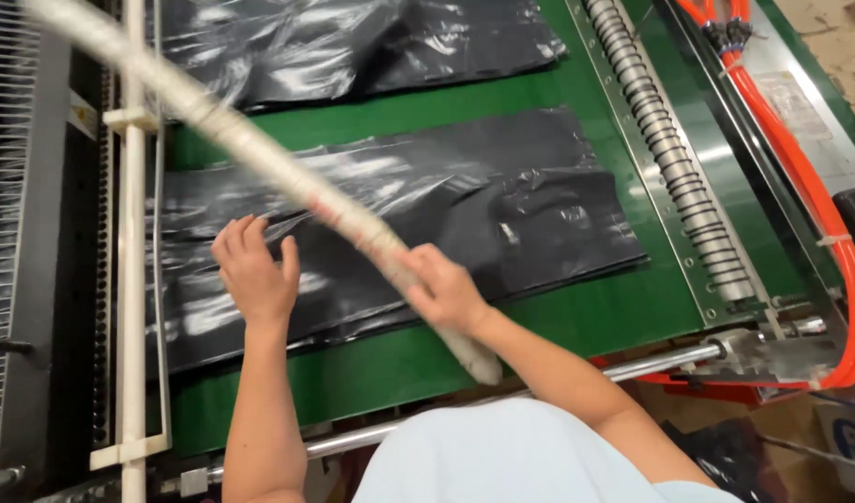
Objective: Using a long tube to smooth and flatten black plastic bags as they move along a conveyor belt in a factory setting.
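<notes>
A stack of black plastic bags (pixel 465 205) lies flat on the green conveyor belt (pixel 576 321). My left hand (pixel 255 270) rests palm down on the near left part of the stack, fingers apart. My right hand (pixel 441 291) grips a long white tape-wrapped stick (pixel 251 140) near its lower end. The stick slants up to the far left across the bags and looks blurred. A second stack of black bags (pixel 353 42) lies farther back on the belt.
A white frame bar (pixel 131 279) runs along the left over a dark comb-like part. To the right are a coiled metal roller (pixel 670 158), orange hoses (pixel 800 177) and a steel bar (pixel 660 361) at the near edge.
</notes>
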